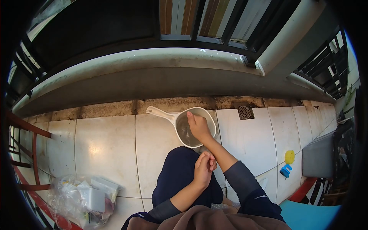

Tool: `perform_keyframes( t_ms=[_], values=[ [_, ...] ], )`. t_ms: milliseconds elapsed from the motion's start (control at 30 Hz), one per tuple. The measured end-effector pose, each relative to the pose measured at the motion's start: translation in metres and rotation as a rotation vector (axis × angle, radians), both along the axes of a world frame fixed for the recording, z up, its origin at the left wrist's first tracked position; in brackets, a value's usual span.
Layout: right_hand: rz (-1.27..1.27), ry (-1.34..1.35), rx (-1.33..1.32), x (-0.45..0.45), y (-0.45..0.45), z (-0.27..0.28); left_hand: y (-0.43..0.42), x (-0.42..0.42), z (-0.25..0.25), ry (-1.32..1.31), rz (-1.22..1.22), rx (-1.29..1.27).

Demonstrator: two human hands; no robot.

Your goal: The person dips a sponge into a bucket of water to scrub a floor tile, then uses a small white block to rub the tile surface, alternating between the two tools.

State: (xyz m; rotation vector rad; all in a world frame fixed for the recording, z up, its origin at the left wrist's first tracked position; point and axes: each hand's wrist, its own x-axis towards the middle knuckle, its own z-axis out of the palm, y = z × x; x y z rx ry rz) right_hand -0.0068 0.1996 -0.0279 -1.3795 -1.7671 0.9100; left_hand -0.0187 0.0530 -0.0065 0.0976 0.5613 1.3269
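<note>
A white water dipper [156, 111] with a long handle pointing left stands on the tiled floor in front of me, with greyish water in its bowl. Over the bowl is my right hand [198, 126], its fingers curled closed and the thumb on top; whatever may be inside them is hidden. My left hand [205, 168] is closed in a loose fist above my knee, close beside my right forearm. No object shows in its fingers, and I cannot tell whether it touches the forearm.
A floor drain [245, 112] lies near the wall base. To the right are a yellow sponge [289, 157], a blue scrub brush [285, 171] and a grey bin [319, 156]. A clear plastic bag [73, 193] of items sits at lower left, near a red-brown chair frame [35, 159].
</note>
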Motion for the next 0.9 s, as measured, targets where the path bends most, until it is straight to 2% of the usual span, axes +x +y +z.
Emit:
perform_keyframes(
  t_ms=[200, 300, 400, 500, 600, 733, 867, 900],
  values=[
    [0.183, -0.387, -0.118, 0.019, -0.016, 0.034, 0.001, -0.001, 0.003, 0.024, -0.045, 0.005],
    [0.136, -0.266, -0.134, 0.047, -0.033, 0.042, 0.001, -0.001, 0.004, 0.031, -0.213, 0.015],
    [-0.016, -0.151, -0.388, 0.081, -0.061, 0.063, -0.001, 0.003, 0.005, 0.115, -0.390, 0.043],
    [-0.103, -0.122, -0.357, 0.120, -0.096, 0.058, -0.004, 0.007, 0.003, 0.211, -0.492, 0.071],
    [0.018, -0.243, -0.195, 0.157, -0.131, 0.054, -0.005, 0.011, 0.003, 0.302, -0.527, 0.080],
    [-0.094, -0.068, -0.251, 0.176, -0.173, 0.068, -0.013, 0.024, 0.004, 0.603, -0.567, 0.254],
    [-0.200, 0.308, -0.242, 0.188, -0.206, 0.061, -0.029, 0.043, 0.005, 0.778, -0.677, 0.545],
    [-0.231, 0.408, -0.230, 0.188, -0.213, 0.056, -0.034, 0.050, -0.001, 0.778, -0.592, 0.629]
  ],
)
